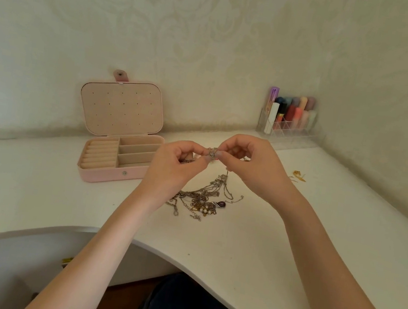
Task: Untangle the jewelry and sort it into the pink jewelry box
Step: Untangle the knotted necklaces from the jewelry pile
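Hands: left hand (180,161) and right hand (247,161) pinch a small silver trinket (212,153).
Heap: tangled silver-and-gold chains (201,199), mid-desk.
Box: open pink rectangular jewelry box (120,138), smooth white desk (32,186), back-left.

Pink jewelry box (114,175) with beige lining; white desk (31,188); silver and gold tangled chains (198,201) bearing a purple pendant (222,204) and white pearls (204,210); cream damask-patterned wallpaper (190,32); multicoloured lipsticks (293,112).
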A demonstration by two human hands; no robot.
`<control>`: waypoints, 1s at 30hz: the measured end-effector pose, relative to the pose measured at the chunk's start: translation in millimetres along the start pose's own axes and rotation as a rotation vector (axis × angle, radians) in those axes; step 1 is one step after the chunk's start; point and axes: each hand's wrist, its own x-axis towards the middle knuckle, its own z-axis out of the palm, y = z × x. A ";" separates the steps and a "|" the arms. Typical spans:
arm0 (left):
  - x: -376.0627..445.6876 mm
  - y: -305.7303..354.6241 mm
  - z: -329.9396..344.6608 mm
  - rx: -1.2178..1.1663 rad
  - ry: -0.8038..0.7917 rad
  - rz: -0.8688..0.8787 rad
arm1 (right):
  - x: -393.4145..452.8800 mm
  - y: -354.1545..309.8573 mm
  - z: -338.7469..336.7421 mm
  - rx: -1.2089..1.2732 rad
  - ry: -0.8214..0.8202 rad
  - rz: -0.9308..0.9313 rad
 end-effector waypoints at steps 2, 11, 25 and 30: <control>-1.6 1.0 0.5 -0.006 0.003 0.004 | -0.3 -0.4 0.3 -0.016 -0.005 -0.018; -1.0 -2.0 0.0 0.017 0.044 0.011 | -0.2 -1.0 2.0 -0.046 0.028 -0.037; 0.4 -7.0 -0.3 0.083 0.105 0.077 | -2.0 -3.4 3.6 -0.140 0.057 -0.093; 1.7 -11.0 2.4 0.070 0.154 0.091 | -4.2 -5.9 6.2 -0.178 0.034 -0.118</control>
